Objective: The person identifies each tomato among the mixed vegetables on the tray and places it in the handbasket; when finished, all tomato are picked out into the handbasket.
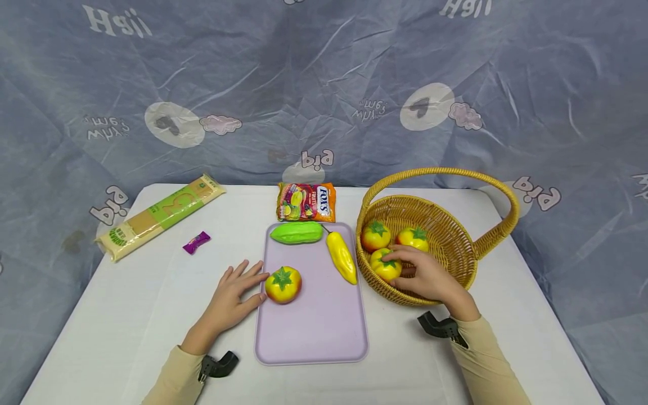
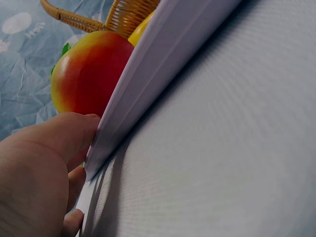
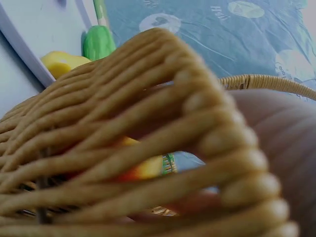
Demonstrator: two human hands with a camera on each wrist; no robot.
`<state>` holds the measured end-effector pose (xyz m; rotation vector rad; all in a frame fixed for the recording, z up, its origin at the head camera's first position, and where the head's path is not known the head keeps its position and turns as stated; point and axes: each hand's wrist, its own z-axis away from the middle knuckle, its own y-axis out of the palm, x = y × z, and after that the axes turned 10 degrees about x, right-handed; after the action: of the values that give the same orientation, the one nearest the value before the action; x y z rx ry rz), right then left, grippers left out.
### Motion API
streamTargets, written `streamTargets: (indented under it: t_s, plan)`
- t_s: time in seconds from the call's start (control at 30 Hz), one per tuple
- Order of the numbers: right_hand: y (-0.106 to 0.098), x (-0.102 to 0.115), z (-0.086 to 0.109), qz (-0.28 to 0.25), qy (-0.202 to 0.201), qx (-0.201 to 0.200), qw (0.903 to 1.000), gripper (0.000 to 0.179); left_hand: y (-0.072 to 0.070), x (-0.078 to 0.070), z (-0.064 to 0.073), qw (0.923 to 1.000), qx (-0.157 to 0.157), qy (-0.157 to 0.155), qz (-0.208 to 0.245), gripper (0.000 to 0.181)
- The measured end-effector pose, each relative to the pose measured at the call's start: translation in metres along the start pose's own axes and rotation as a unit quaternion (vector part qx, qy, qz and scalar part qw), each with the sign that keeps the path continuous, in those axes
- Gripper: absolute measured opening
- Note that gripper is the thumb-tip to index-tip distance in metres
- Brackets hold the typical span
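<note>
In the head view, my left hand (image 1: pixel 229 299) lies with spread fingers at the left rim of the lilac tray (image 1: pixel 314 337). Its fingertips reach a yellow-red toy tomato (image 1: pixel 283 285) on the tray; the left wrist view shows the thumb close by the tomato (image 2: pixel 91 74). My right hand (image 1: pixel 427 275) is inside the wicker basket (image 1: pixel 450 230), fingers and thumb around a yellow tomato (image 1: pixel 386 265). Two more tomatoes, a left one (image 1: pixel 376 236) and a right one (image 1: pixel 413 239), sit behind it. Basket weave (image 3: pixel 138 133) hides most of the right fingers in the right wrist view.
A green starfruit-like piece (image 1: pixel 296 232) and a yellow pepper (image 1: pixel 341 257) lie on the tray's far part. Behind is an orange Fox's candy bag (image 1: pixel 306 202). Farther left lie a purple-wrapped candy (image 1: pixel 196 242) and a long noodle packet (image 1: pixel 161 216). The basket's handle (image 1: pixel 440 171) arches high.
</note>
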<state>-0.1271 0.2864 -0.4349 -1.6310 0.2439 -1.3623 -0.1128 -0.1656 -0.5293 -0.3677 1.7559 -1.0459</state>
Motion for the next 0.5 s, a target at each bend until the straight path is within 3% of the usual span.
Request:
streamTargets:
  t_s: [0.5]
  plan:
    - [0.0051, -0.0012, -0.0024, -0.030, 0.004, 0.002, 0.9995, 0.050, 0.0000, 0.0000, -0.0001, 1.0000, -0.001, 0.000, 0.001, 0.046]
